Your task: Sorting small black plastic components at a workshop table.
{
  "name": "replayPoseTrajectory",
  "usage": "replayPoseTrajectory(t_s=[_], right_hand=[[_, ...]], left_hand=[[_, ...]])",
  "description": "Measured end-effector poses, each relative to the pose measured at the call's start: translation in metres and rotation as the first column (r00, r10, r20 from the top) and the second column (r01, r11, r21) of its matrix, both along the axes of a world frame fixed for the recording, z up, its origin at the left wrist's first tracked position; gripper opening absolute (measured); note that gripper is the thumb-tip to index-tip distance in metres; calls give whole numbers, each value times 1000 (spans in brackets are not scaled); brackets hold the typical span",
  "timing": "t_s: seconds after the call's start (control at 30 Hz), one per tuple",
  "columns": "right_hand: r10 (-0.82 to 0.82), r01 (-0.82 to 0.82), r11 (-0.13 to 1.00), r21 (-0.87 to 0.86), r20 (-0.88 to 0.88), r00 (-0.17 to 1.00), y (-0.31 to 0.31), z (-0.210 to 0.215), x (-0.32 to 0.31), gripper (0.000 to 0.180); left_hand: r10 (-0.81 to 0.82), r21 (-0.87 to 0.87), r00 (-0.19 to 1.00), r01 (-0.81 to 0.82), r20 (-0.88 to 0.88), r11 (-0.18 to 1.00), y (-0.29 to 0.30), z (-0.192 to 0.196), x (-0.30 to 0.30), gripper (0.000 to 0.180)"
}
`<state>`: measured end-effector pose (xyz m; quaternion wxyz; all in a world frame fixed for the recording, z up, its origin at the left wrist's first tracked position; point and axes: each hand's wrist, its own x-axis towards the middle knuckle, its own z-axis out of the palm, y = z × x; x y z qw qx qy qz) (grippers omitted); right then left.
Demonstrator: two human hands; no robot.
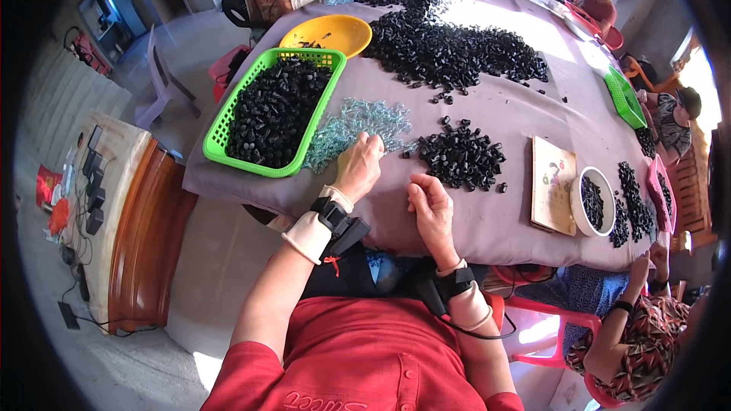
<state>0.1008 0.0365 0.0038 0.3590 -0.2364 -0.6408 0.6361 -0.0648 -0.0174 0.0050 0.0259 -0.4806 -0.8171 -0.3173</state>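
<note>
My left hand (359, 168) is at the near edge of a heap of small clear bluish pieces (354, 123), its fingers pinched together; what they hold, if anything, is too small to see. To its right, my right hand (432, 209) hovers over the cloth near the table's front edge with fingers curled, and I cannot make out anything inside. Just beyond it lies a small pile of short black tube-like parts (461, 154). On the left stands a bright green basket (213, 144) filled with many small black parts (278, 110).
A yellow plate (339, 30) sits behind the basket. A big spread of black parts (457, 49) covers the table's middle. To the right are a booklet (552, 183) and a white bowl (607, 221) of dark pieces. Other people sit around the table, one close at right (632, 342).
</note>
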Motion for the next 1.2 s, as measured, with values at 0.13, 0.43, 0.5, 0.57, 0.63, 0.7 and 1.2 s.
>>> replayPoseTrajectory(t_s=[0.13,0.43,0.5,0.57,0.63,0.7,1.2], right_hand=[[-4,2,999,40,41,999,0,3,1,15],[4,-11,997,82,85,996,-2,4,0,14],[1,-9,996,87,88,996,-1,6,0,14],[1,-12,994,105,102,995,-2,5,1,14],[-15,3,993,117,103,995,0,3,0,14],[-37,23,992,128,106,994,1,4,-1,14],[-99,91,992,83,100,990,-2,3,-4,5]], left_hand=[[-56,2,997,56,53,998,-7,8,4,12],[-46,-17,996,47,74,999,-7,12,6,9],[0,-28,994,3,107,1000,-8,13,8,9],[-42,44,993,37,110,998,-13,13,9,8],[-87,115,990,74,113,991,-16,16,13,8],[-168,127,972,148,166,981,-17,21,20,8],[-195,195,819,104,539,975,-17,13,22,5]])
